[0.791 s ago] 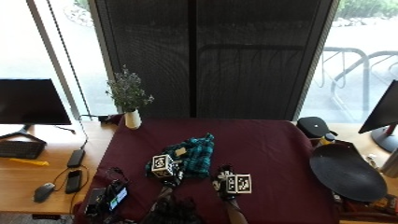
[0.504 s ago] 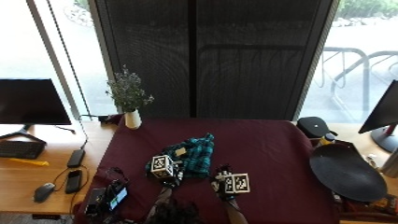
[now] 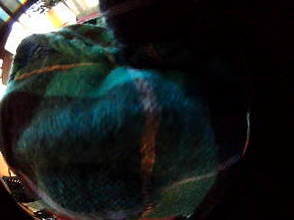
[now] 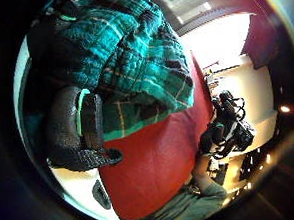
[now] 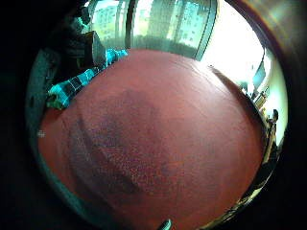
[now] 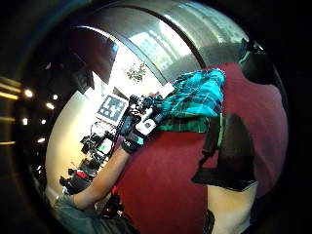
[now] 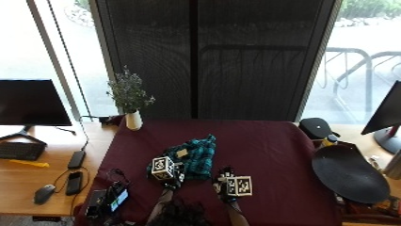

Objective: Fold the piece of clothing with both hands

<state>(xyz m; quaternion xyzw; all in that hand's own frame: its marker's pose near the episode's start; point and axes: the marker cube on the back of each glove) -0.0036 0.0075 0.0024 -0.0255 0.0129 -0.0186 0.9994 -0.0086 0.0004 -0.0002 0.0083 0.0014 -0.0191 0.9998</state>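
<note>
The surface (image 7: 269, 141) under its dark red cloth carries the green plaid shirt (image 7: 196, 155), bunched near our edge. Our left hand (image 7: 168, 173) lies on its near edge; whether the fingers pinch cloth we cannot tell. Our right hand (image 7: 227, 181) rests spread beside it, touching none. We should bring both hands to 2 corners and spread it flat first.
</note>
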